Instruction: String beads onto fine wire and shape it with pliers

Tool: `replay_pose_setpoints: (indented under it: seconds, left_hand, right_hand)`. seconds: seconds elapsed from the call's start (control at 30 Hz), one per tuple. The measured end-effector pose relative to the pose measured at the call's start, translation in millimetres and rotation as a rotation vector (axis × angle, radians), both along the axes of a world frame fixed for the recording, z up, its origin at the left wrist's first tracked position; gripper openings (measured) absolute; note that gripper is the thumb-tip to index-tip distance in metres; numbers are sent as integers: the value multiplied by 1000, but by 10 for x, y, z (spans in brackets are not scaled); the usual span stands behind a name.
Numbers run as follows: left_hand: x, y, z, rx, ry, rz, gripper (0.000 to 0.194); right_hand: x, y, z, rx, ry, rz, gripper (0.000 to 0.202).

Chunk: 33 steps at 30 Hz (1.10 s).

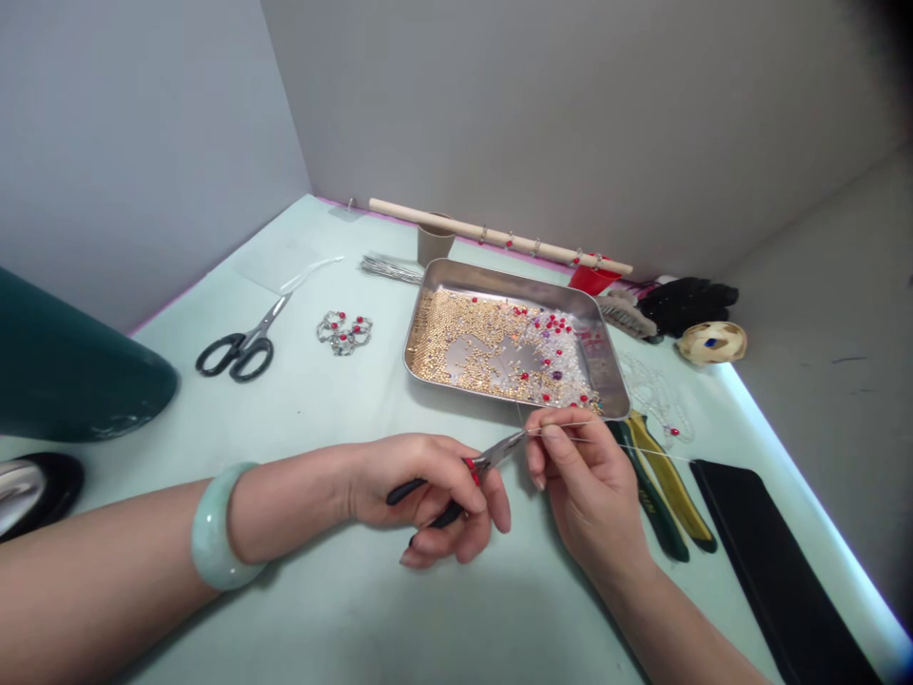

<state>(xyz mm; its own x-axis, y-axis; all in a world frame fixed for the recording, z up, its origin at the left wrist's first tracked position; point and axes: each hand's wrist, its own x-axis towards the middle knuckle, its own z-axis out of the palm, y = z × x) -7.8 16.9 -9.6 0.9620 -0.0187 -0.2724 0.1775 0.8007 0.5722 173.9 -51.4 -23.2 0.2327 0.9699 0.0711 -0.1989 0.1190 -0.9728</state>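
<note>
My left hand (449, 490) is wrapped round black-handled pliers (503, 451), whose jaws point to the right. The jaw tips meet a thin wire (595, 440) at the fingers of my right hand (589, 480). Thumb and forefinger of that hand pinch the wire, and its ends stretch out to the right. Just beyond both hands is a metal tray (610, 357) with gold beads (449, 323), clear beads and red beads (556, 324). What the jaw tips grip exactly is too small to make out.
Scissors (246, 344) and a beaded wire piece (344, 331) lie on the left. Behind the tray are a wooden rod (463, 226), a cup (434, 245) and a bundle of wires (391, 268). Green-and-yellow-handled pliers (660, 490) and a black flat object (777, 561) lie to the right.
</note>
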Motion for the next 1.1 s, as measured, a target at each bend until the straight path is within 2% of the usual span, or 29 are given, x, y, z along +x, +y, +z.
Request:
replay_pose_setpoints:
  seconds: [0.33, 1.1]
  left_hand:
    - [-19, 4, -31, -61, -53, -21, 24]
    - [-22, -4, -59, -92, -78, -28, 24]
  right_hand:
    - [-10, -6, -14, 41, -55, -12, 4]
    - [-28, -21, -13, 69, -147, -52, 6]
